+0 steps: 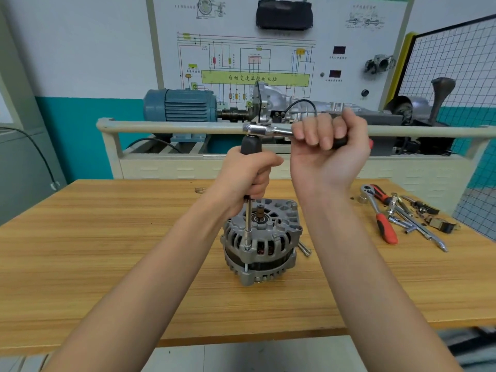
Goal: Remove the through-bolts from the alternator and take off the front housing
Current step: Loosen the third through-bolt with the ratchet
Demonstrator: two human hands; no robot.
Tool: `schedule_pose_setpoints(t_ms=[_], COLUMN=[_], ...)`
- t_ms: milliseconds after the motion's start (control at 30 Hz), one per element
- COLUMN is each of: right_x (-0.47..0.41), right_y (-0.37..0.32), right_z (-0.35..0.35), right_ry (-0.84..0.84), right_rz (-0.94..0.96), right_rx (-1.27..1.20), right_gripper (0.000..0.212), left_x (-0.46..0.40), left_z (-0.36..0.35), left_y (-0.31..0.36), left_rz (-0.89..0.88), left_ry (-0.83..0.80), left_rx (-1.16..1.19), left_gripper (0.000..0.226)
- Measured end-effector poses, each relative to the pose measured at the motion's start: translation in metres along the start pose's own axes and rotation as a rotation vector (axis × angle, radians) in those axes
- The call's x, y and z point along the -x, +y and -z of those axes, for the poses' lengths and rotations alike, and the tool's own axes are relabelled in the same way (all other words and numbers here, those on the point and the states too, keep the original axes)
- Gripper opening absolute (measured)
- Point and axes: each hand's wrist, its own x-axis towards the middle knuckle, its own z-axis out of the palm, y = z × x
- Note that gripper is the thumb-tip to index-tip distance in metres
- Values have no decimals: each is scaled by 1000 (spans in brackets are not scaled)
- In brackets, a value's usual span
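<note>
The alternator (261, 241) is standing on the wooden table (107, 237) with its shaft end pointing up, directly below the left hand (245, 174). The left hand is gripping the black handle (251, 145) of an upright nut driver, fingers curled around it. Under this hand the thin steel shaft (248, 218) is going down to a socket (247, 244) that is sitting on a through-bolt at the near left edge of the front housing (268, 232). The right hand (328, 151), just to the right of the left hand and a little higher, is clamping the grip of a ratchet wrench (268, 129); its chrome head is lying on top of the black handle. Two loose bolts (304, 248) are lying on the table just beside the alternator, below the right forearm. Farther right of the right hand, a second ratchet (371, 198), red-handled pliers (386, 230) and other small tools are lying together.
</note>
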Motion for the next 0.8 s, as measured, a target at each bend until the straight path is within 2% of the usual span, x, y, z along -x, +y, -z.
schedule_pose_setpoints(t_ms=[167,233,333,433,567,633,700,800], right_x=[37,42,34,14,-14,-23,-25,-12], right_y=[22,27,22,7,-3,-1,1,1], right_z=[-11,-16,-14,-9,4,7,7,4], right_ry=[-346,-394,-354,-264,-32,64,102,40], right_rz=[531,615,498,178,-216,-258,-207,-86], right_rx=[531,653,531,262,-130,-240,-233,-92], right_gripper=[33,27,34,43,48,48,48,49], left_x=[1,2,2,3,2,1,-1,-1], left_z=[-8,-8,-3,6,14,9,6,2], left_y=[-3,-2,-3,-1,7,7,4,2], left_rz=[-59,-70,-72,-58,-3,10,21,5], left_ry=[199,222,162,3,-233,-242,-168,-39], left_rx=[-33,-60,-16,7,58,44,42,11], left_gripper=[40,36,42,45,38,43,49,48])
